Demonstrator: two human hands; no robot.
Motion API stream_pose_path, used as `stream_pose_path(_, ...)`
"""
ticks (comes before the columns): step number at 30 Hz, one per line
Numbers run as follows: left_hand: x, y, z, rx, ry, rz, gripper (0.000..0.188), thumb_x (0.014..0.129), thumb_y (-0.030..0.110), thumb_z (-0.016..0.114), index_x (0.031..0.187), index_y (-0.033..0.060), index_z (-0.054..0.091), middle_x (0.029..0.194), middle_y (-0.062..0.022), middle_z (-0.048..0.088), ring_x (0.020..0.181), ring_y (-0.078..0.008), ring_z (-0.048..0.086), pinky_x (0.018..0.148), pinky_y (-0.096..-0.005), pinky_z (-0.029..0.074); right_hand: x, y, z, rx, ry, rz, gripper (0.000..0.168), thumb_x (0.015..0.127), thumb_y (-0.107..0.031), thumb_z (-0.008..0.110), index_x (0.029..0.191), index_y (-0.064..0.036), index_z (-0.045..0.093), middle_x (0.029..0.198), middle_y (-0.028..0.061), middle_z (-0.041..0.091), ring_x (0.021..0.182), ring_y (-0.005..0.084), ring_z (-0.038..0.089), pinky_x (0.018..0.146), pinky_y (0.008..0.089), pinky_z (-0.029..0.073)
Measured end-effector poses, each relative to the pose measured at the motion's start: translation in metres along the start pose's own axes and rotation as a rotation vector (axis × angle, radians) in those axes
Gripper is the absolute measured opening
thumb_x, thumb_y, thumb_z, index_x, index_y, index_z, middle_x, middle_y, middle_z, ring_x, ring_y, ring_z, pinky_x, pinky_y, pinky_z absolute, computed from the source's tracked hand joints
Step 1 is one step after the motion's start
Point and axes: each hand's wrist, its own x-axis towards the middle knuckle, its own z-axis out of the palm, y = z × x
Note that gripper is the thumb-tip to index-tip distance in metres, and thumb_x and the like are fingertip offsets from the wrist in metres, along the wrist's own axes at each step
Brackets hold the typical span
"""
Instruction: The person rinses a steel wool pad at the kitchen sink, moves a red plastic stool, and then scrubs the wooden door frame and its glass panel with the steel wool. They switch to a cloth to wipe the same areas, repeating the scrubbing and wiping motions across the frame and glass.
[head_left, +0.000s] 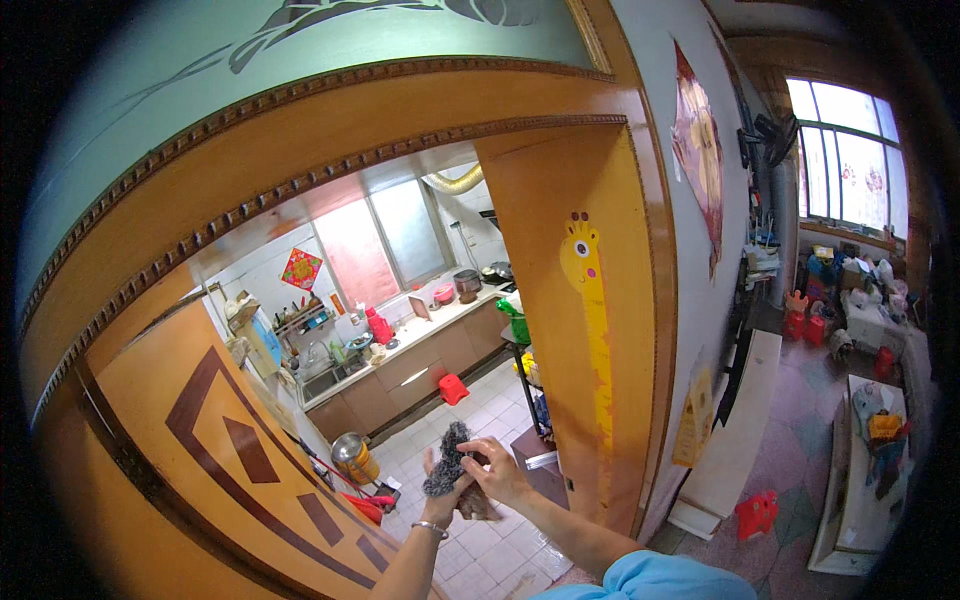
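Note:
A dark grey, curly, fluffy bundle (448, 469) lies over my left hand (444, 504), which holds it up in front of me; its exact kind is not clear. The bundle hides much of the left palm and fingers. Above the left wrist sits a silver bangle (430, 529). My right hand (491, 471) comes in from the right, its thumb and index finger pinching the bundle's edge. Below the hands hangs a brown, shaggy piece (477, 504), partly covered by them; whether it joins the grey bundle cannot be told.
I face a wooden doorway with a sliding panel (592, 337) bearing a giraffe height chart. Beyond are a kitchen counter (420, 328), a sink (330, 379), a red stool (453, 389) and a metal-lidded bin (352, 456). To the right stand a long bench (731, 442) and a low table (847, 517).

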Motion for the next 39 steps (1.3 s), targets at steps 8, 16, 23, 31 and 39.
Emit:
stream_pose_path(8,0.022,-0.041,-0.029,-0.532,0.18,-0.147,0.027,0.097,0.029,0.053,0.116,0.0114,0.048,0.108,-0.0051,0.059,0.094,-0.0182,0.06,0.08,-0.0318,0.051,-0.034,0.033,0.012,-0.065,0.048,-0.026,0.031,0.087,-0.018,0.065,0.113,-0.003,0.06,0.103,0.0155,0.06,0.094,0.0203,0.06,0.079,0.0328,0.051)
stream_pose_path(16,0.017,-0.01,-0.03,-0.483,0.191,-0.359,0.042,0.097,0.047,0.042,0.122,0.0137,0.053,0.116,-0.0115,0.061,0.102,-0.0392,0.06,0.081,-0.0527,0.051,-0.012,-0.057,-0.114,0.791,-0.159,-0.199,0.013,0.086,0.003,0.05,0.095,0.001,0.059,0.096,0.012,0.064,0.087,0.021,0.063,0.075,0.0317,0.052)
stream_pose_path(23,-0.029,-0.049,-0.055,-0.539,0.174,-0.557,0.034,0.099,0.042,0.04,0.121,0.0176,0.05,0.115,-0.0108,0.061,0.095,-0.0411,0.063,0.067,-0.0441,0.055,0.058,-0.149,-0.24,0.939,0.393,-0.46,0.037,0.095,-0.025,0.047,0.128,-0.009,0.052,0.132,0.0116,0.051,0.12,0.0216,0.049,0.099,0.0434,0.04)
stream_pose_path(31,-0.069,-0.081,-0.076,-0.545,0.213,-0.633,0.038,0.098,0.044,0.041,0.116,0.0141,0.056,0.109,-0.0107,0.062,0.093,-0.0346,0.062,0.074,-0.0431,0.052,0.194,-0.264,-0.288,-0.443,0.9,-1.014,0.035,0.098,-0.028,0.046,0.118,0.0,0.051,0.109,0.018,0.054,0.105,0.0318,0.054,0.09,0.043,0.044)
stream_pose_path(39,-0.083,-0.09,-0.095,-0.607,0.3,-0.637,0.04,0.099,0.046,0.038,0.111,0.0138,0.059,0.099,-0.0094,0.066,0.08,-0.0268,0.062,0.069,-0.0388,0.049,0.148,-0.342,-0.086,-0.488,0.685,-1.385,0.053,0.082,-0.022,0.056,0.124,0.007,0.044,0.121,0.0377,0.041,0.113,0.0561,0.04,0.093,0.062,0.035)
